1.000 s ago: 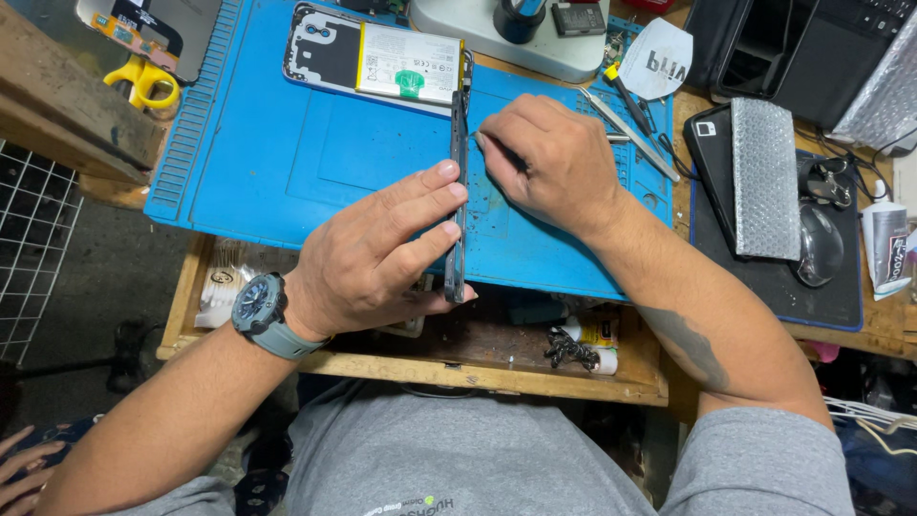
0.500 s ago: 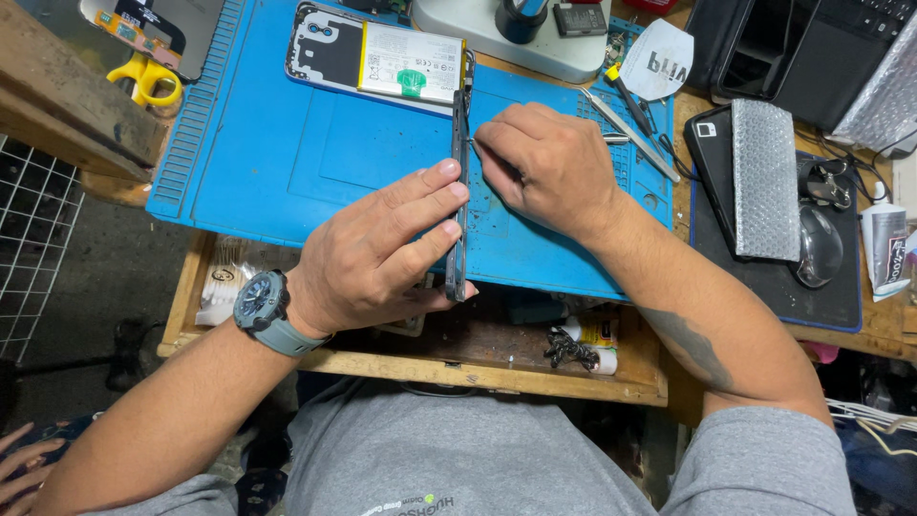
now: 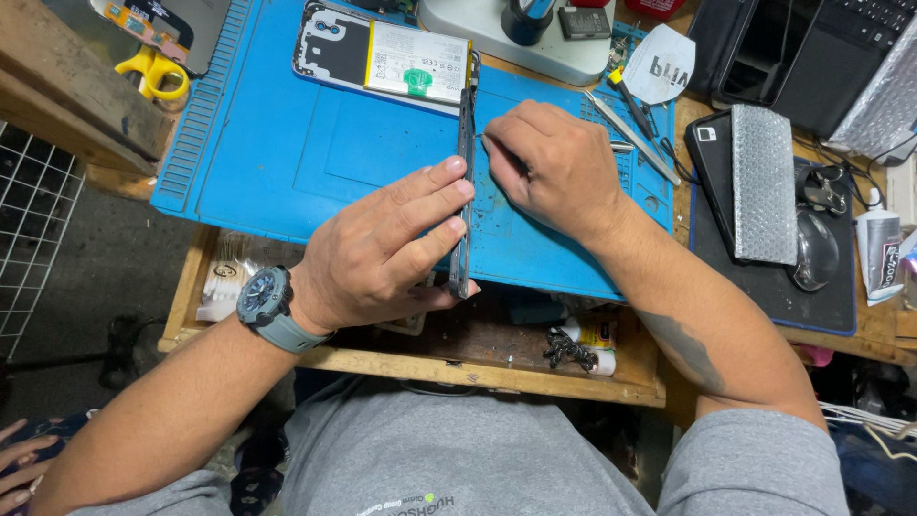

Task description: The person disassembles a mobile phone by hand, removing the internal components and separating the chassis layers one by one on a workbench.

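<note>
Dark, thin phone frame (image 3: 464,191), held on edge between both hands over the blue work mat (image 3: 287,162). Left hand (image 3: 382,253) closed around its near end, fingers flat along one face, thumb underneath; grey wristwatch (image 3: 263,301) on that wrist. Right hand (image 3: 554,167) curled against the far half of the frame's other face, fingertips pinched at its edge; whether anything small sat inside that pinch, impossible to tell.

Beyond the hands, near the mat's far edge: opened phone back (image 3: 382,57), pale battery with a yellowish strip and a green round tab. Just right of the right hand, on the mat: metal tweezers (image 3: 630,129) and a yellow-tipped tool, beside a white shield-shaped card (image 3: 659,62). Further right, on a black pad (image 3: 764,287): dark phone (image 3: 712,172) half covered by a silver bubble-wrap strip (image 3: 764,182), then a small white glue tube (image 3: 879,253) at the far right edge.

Under the mat's near edge: open wooden drawer (image 3: 478,368) with small bottles and clutter. Far left corner: yellow-handled scissors (image 3: 153,72) on a rough wooden surface (image 3: 67,96). Left of that: white wire grid and dark floor. Broad bare stretch of mat left of the frame, well apart from other things.
</note>
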